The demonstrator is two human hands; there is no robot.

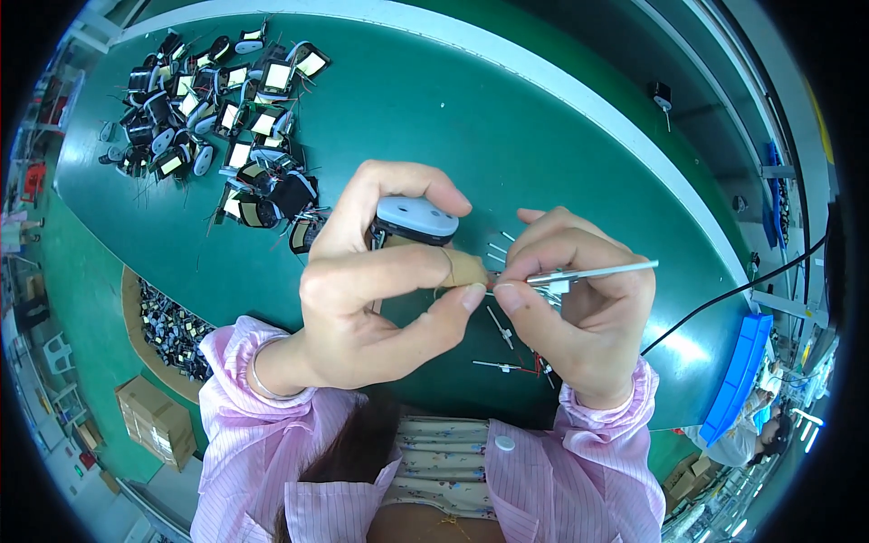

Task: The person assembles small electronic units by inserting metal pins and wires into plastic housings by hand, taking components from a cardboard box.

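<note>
Above the green table, my left hand (362,290) is closed round a small rounded device with a grey top and black base (418,220). A tan finger cot (467,268) covers its index fingertip, which is close to the thumb tip. My right hand (584,294) pinches a thin silver rod with a small white block (602,271) between thumb and fingers. Both hands' fingertips nearly meet in front of me; whatever lies between them is too small to make out. Beneath and beside the right hand lie several similar thin rods (500,328), some with red wires.
A heap of black-and-grey devices with pale yellow patches and loose wires (231,109) covers the table's (389,100) far left. A round-edged bin of small parts (167,330) and a cardboard box (156,421) stand lower left. At right are a blue tray (738,378) and a black cable (697,323).
</note>
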